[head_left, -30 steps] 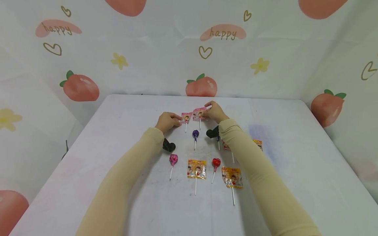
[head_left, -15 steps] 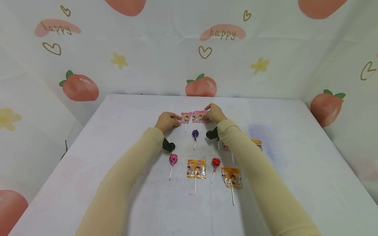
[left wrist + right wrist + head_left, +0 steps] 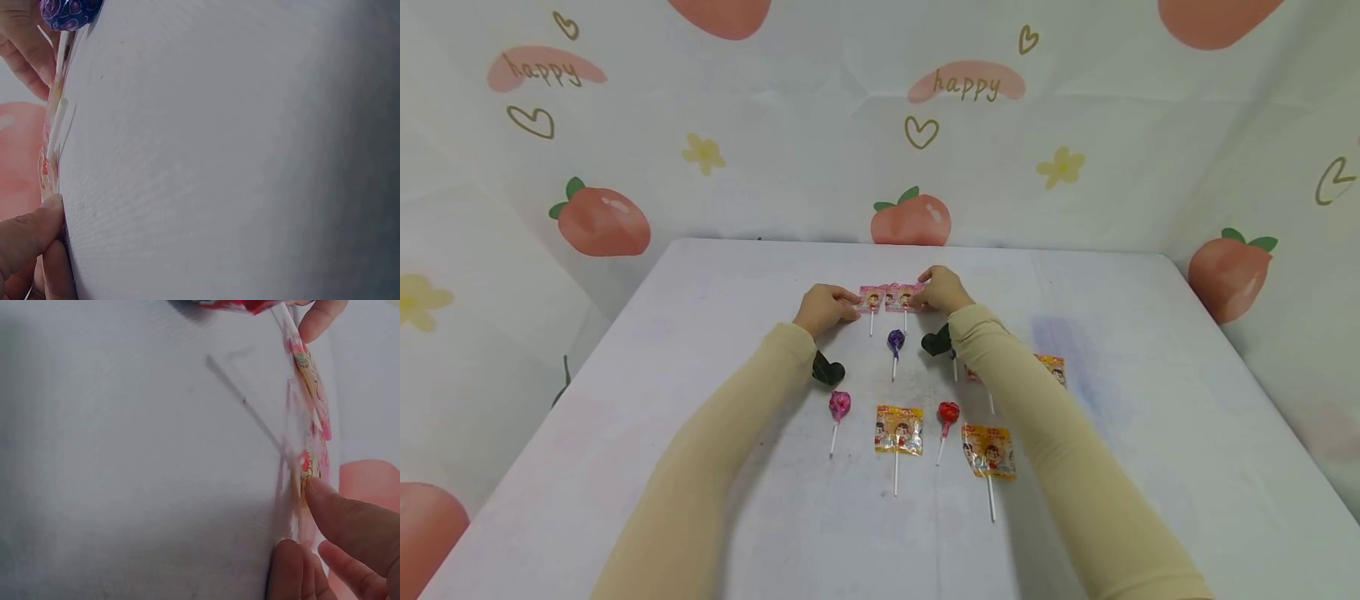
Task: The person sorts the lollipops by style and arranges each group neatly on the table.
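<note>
Two lollipops in pink square wrappers lie side by side near the table's back, their wrappers' inner edges meeting in the head view. The left hand (image 3: 826, 309) pinches the outer edge of the left pink lollipop (image 3: 871, 298); its thumb (image 3: 31, 234) presses on that wrapper in the left wrist view. The right hand (image 3: 943, 290) pinches the right pink lollipop (image 3: 903, 297), thumb (image 3: 350, 519) on the wrapper's face. Both sticks point toward the front of the table. Just in front of them lies a purple ball lollipop (image 3: 896, 340).
On the white table (image 3: 760, 533) lie a pink ball lollipop (image 3: 840, 405), a red one (image 3: 948, 412) and yellow-wrapped ones (image 3: 898, 430), (image 3: 988, 451). Another yellow wrapper (image 3: 1053, 367) and a pink one are partly behind the right sleeve (image 3: 1060, 433). A patterned cloth hangs behind.
The right hand has moved a little toward the front and left, bringing the right pink lollipop down and against the left one. The left hand has stayed put.
</note>
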`<action>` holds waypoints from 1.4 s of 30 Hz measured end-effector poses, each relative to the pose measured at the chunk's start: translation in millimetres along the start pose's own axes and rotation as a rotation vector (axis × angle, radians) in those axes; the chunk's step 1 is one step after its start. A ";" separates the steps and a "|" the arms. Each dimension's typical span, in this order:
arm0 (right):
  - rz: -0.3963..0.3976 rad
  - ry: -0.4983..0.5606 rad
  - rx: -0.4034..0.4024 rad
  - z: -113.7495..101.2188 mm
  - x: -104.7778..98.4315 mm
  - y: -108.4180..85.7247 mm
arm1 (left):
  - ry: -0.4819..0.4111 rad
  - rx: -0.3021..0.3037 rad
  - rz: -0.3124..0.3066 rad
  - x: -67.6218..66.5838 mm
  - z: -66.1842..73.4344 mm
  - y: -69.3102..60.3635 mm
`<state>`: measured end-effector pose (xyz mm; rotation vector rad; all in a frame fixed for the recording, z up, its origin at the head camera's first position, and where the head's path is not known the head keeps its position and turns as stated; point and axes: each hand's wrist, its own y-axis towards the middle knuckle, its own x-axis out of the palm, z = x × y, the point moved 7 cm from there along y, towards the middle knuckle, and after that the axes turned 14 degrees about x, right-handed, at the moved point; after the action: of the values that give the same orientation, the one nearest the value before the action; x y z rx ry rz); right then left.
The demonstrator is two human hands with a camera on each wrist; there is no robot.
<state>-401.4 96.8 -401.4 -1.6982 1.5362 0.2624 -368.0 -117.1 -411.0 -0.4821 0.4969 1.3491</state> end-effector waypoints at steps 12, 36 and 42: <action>-0.003 -0.020 -0.004 -0.1 1.2 3.5 | -0.009 -0.014 -0.003 -0.4 -0.3 0.7; -0.033 -0.005 0.000 0.0 1.3 1.6 | -0.004 -0.020 0.002 0.5 -1.3 1.2; -0.030 -0.019 0.004 0.2 1.8 4.8 | -0.014 -0.042 -0.001 -0.8 -0.6 0.3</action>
<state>-405.3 96.0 -404.7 -1.7098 1.4948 0.2587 -368.5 -118.0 -411.0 -0.5065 0.4575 1.3637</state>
